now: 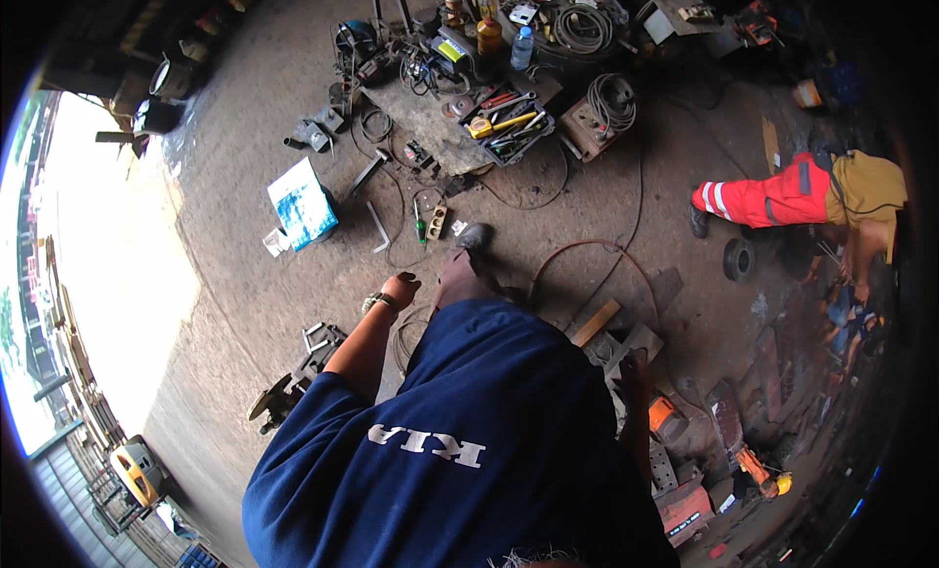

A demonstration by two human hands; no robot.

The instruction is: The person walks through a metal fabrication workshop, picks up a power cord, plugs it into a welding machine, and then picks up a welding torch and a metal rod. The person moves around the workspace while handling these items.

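Note:
My left hand [401, 289], a watch [375, 300] on its wrist, hangs in front of me to the left with its fingers loosely curled and nothing visible in them. It is apart from everything on the floor. My right hand [635, 370] is low at my right side, in dark shadow, its fingers hard to make out. It overlaps a grey metal plate [644, 344] in view; whether it touches or holds it I cannot tell. Ahead of my shoe [475, 237] lie a green-handled screwdriver [421, 226] and a power strip [437, 222].
A tool tray [506, 126], cables and bottles crowd the floor ahead. A blue-and-white bag [302, 204] stands left of them. To the right, a person in red trousers [763, 195] bends over near a black ring [738, 261]. A hose [587, 242] curves across the floor.

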